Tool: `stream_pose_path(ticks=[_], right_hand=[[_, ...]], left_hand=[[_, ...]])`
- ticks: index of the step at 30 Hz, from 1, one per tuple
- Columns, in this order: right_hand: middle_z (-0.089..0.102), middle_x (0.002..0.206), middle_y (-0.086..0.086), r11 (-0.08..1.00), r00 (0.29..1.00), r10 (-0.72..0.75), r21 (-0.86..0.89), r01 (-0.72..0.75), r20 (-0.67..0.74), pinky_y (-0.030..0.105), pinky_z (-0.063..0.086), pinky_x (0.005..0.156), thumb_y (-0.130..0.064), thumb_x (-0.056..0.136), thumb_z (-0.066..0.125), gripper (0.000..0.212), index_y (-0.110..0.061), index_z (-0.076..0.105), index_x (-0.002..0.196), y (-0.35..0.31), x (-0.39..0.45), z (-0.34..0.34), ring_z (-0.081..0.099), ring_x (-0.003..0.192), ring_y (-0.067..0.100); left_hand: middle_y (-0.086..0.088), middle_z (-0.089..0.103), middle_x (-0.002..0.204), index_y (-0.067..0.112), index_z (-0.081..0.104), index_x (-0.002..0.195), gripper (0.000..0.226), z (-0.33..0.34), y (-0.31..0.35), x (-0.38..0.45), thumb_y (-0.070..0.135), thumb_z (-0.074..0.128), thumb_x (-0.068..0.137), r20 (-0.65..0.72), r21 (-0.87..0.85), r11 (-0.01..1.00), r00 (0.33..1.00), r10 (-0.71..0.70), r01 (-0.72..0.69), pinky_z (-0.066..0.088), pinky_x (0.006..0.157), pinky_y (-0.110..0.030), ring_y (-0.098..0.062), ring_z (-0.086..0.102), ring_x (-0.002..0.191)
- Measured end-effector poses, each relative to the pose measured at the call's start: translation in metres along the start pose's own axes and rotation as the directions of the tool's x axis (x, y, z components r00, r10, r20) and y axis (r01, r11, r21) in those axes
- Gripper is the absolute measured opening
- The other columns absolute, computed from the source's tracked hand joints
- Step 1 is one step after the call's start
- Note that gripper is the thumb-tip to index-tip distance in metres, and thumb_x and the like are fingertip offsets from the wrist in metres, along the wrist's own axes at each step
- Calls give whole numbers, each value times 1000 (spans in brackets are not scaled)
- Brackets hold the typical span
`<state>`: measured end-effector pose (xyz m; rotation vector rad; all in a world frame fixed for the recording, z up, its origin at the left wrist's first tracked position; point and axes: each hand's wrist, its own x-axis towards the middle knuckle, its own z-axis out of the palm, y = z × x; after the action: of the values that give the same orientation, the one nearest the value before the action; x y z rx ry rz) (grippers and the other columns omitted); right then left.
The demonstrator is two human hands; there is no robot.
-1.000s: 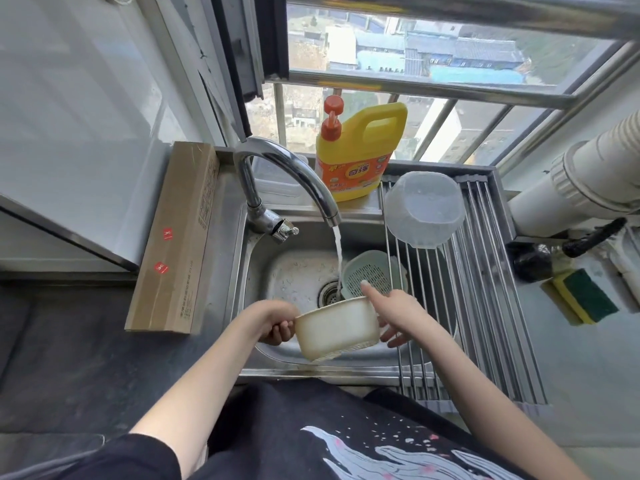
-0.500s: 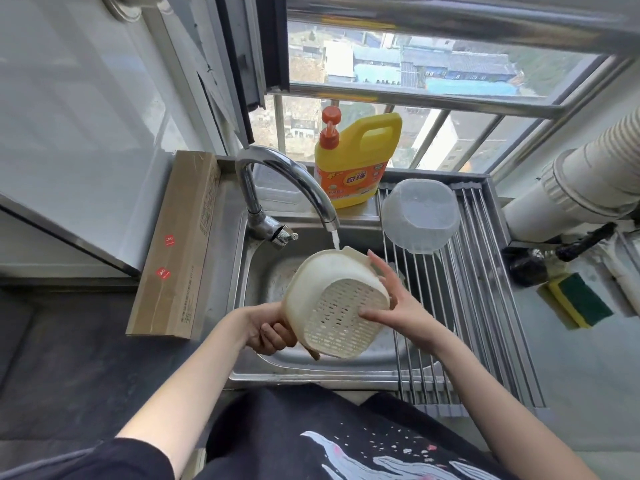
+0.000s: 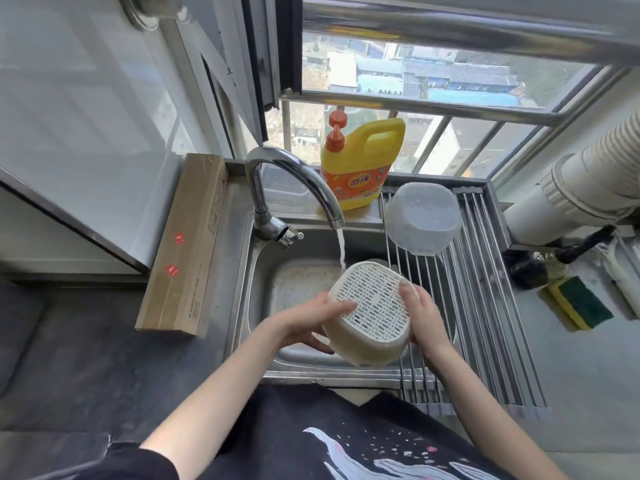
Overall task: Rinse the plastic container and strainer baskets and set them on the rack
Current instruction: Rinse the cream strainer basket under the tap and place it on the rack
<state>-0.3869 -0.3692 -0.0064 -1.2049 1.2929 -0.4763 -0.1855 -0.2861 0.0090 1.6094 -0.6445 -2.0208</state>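
Observation:
A cream strainer basket (image 3: 372,311) is turned upside down over the sink (image 3: 298,282), its slotted bottom facing up. My left hand (image 3: 320,318) holds its left side with fingers laid across the bottom. My right hand (image 3: 420,313) grips its right side. Water from the tap (image 3: 294,183) falls onto the basket's far edge. A clear plastic container (image 3: 424,218) lies upside down at the far end of the roll-up rack (image 3: 485,306). The green strainer seen earlier in the sink is hidden behind the basket.
A yellow dish soap bottle (image 3: 360,164) stands on the ledge behind the sink. A long cardboard box (image 3: 188,244) lies left of the sink. A yellow-green sponge (image 3: 578,303) and a black object sit on the counter right of the rack. A white duct (image 3: 581,192) runs at right.
The basket was upright under the stream, then tilted, and now is turned fully bottom up. My left hand moved from its rim onto the bottom; my right hand shifted round its right side.

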Motion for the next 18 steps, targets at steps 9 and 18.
stream_pose_path(ticks=[9,18], right_hand=[[68,110,4,977,977,190,-116,-178,101,50,57,83,-63,85,49,59,-18,54,123,8,-2,-16,68,99,25],[62,118,18,903,970,241,366,-225,1,49,57,80,-32,90,58,30,-17,58,116,15,-15,-74,64,103,38]], left_hand=[[-1,68,113,22,55,126,56,0,1,4,54,63,80,-175,108,990,978,109,-91,58,66,-28,-17,68,93],[0,61,125,13,52,130,77,50,26,44,59,69,71,-326,20,964,910,256,-264,48,93,-34,-19,58,115]])
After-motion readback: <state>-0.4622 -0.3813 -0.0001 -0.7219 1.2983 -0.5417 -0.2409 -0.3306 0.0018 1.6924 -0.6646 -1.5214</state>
